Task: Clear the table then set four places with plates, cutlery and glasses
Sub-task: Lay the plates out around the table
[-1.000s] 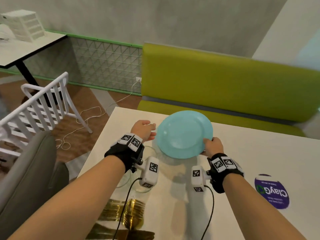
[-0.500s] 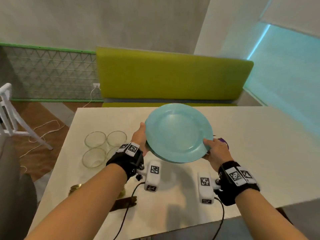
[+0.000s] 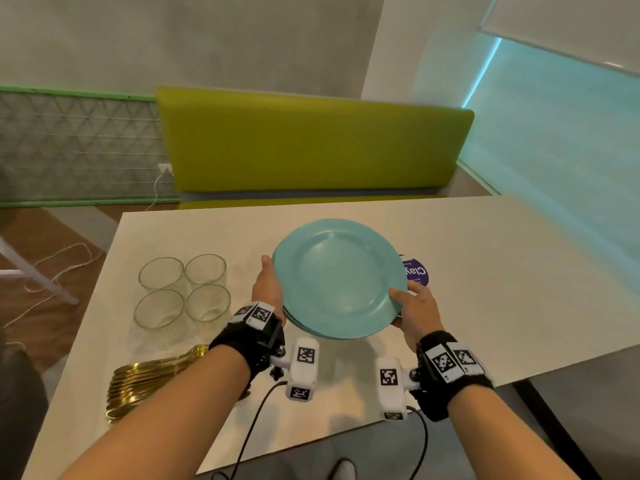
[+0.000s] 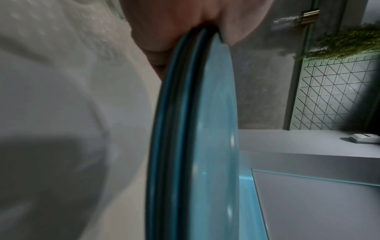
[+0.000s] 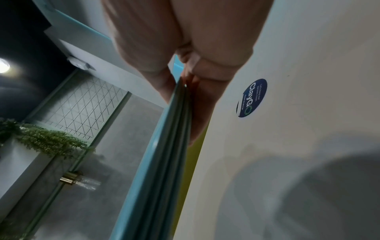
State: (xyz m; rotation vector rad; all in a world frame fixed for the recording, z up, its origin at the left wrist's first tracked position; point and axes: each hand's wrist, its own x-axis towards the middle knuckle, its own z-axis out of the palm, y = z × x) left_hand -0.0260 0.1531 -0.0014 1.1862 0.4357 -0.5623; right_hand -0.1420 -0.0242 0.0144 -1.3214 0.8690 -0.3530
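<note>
A stack of light blue plates (image 3: 337, 277) hangs above the white table (image 3: 485, 258), tilted a little toward me. My left hand (image 3: 268, 289) grips its left rim and my right hand (image 3: 414, 306) grips its right rim, thumb on top. The left wrist view shows the plates (image 4: 193, 129) edge-on, several rims together, pinched by my left hand (image 4: 185, 27). In the right wrist view the plates (image 5: 164, 146) run between the thumb and fingers of my right hand (image 5: 185, 68). Several clear glasses (image 3: 183, 292) stand at the table's left. Gold cutlery (image 3: 145, 382) lies piled near them.
A round purple sticker (image 3: 417, 273) lies on the table just past the plates, also in the right wrist view as the sticker (image 5: 252, 98). A green bench (image 3: 311, 140) runs along the far side. A white chair leg (image 3: 34, 275) and a cord lie on the floor at left.
The plates came off the table's left part and travelled right and toward me. My view swung right, bringing the glasses and the cutlery into sight.
</note>
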